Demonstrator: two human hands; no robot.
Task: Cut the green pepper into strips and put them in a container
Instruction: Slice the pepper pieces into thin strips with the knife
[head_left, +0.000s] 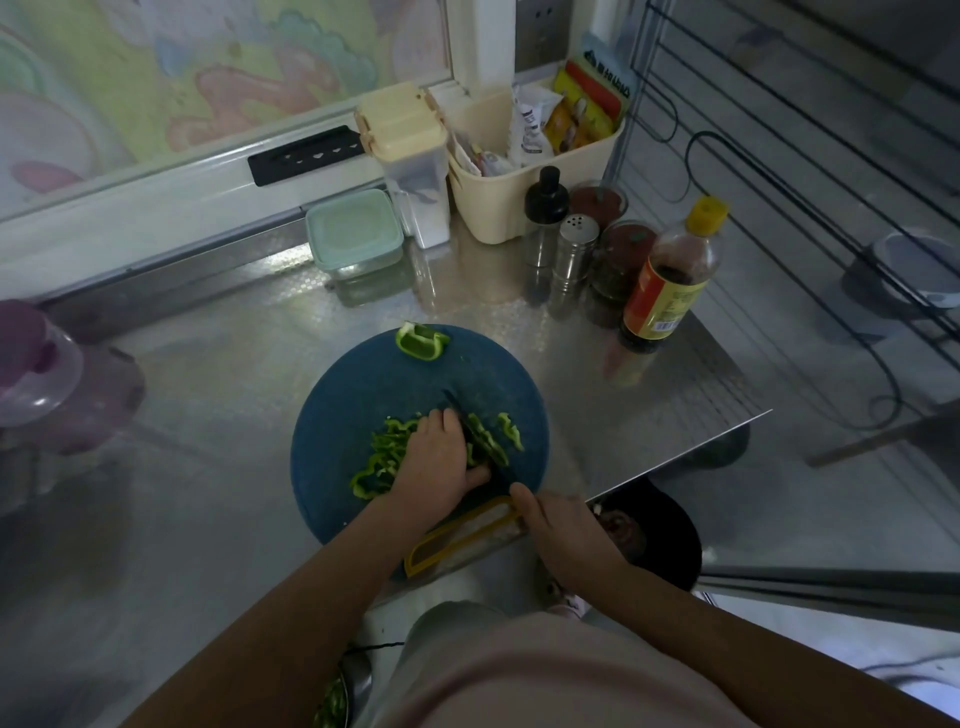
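A round blue cutting board (363, 395) lies on the steel counter. My left hand (436, 462) holds down a piece of green pepper (485, 441) with curled fingers. My right hand (561, 530) grips the handle of a dark-bladed knife (460, 410), whose blade lies across that piece beside my left fingers. Cut strips (379, 462) are piled left of my left hand, and a few strips (511, 428) lie right of the blade. An uncut chunk (421, 340) sits at the board's far edge. A metal bowl (337, 696) holding green strips shows at the bottom of the view.
A yellow-rimmed object (462, 535) lies at the board's near edge. At the back stand a teal-lidded box (353, 228), a cream caddy (498, 171), shakers (571, 249) and a sauce bottle (670, 275). A purple-lidded jar (36, 364) is at the left. The counter ends at the right above a black bin (660, 535).
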